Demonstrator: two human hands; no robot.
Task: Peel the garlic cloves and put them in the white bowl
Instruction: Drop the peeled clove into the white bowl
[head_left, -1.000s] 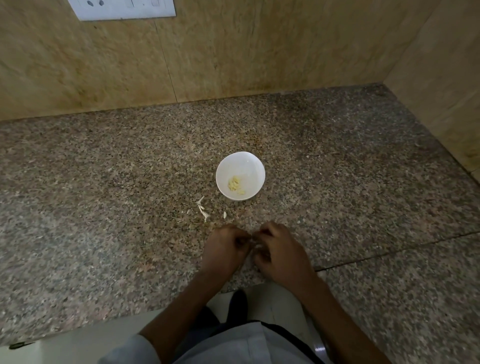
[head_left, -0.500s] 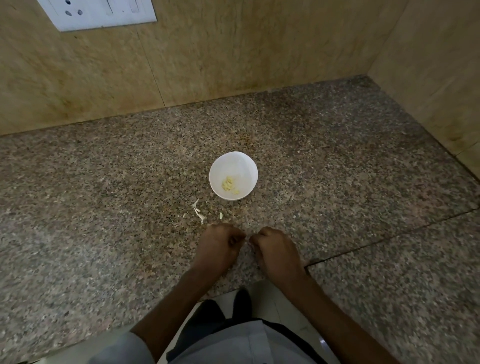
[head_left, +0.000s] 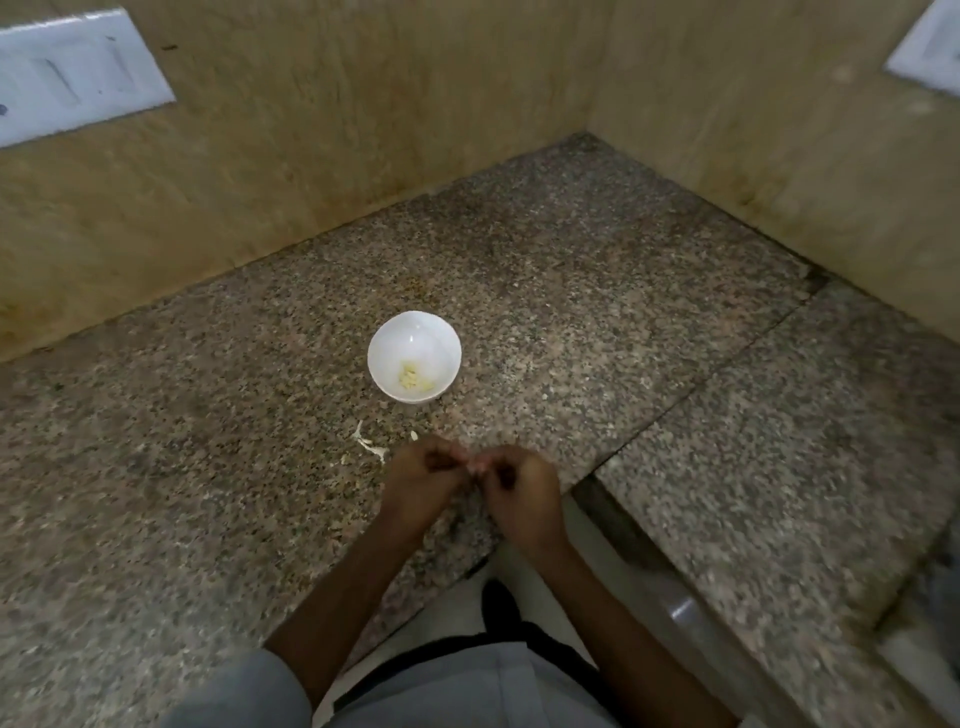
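While left hand (head_left: 423, 475) and right hand (head_left: 524, 488) pinch a pale clove (head_left: 475, 466) between curled fingers, a slip could flick it onto the counter (head_left: 208, 467), short of the bowl (head_left: 414, 330).

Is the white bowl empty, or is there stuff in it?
Not empty. The white bowl holds a small pile of pale yellow garlic pieces at its bottom; the rest is bare.

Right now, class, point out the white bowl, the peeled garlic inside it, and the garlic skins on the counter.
white bowl (head_left: 415, 332), head view, bare inner wall at the far side.
peeled garlic (head_left: 413, 381), head view, middle of the pale pile.
garlic skins (head_left: 366, 444), head view, longest white strip.
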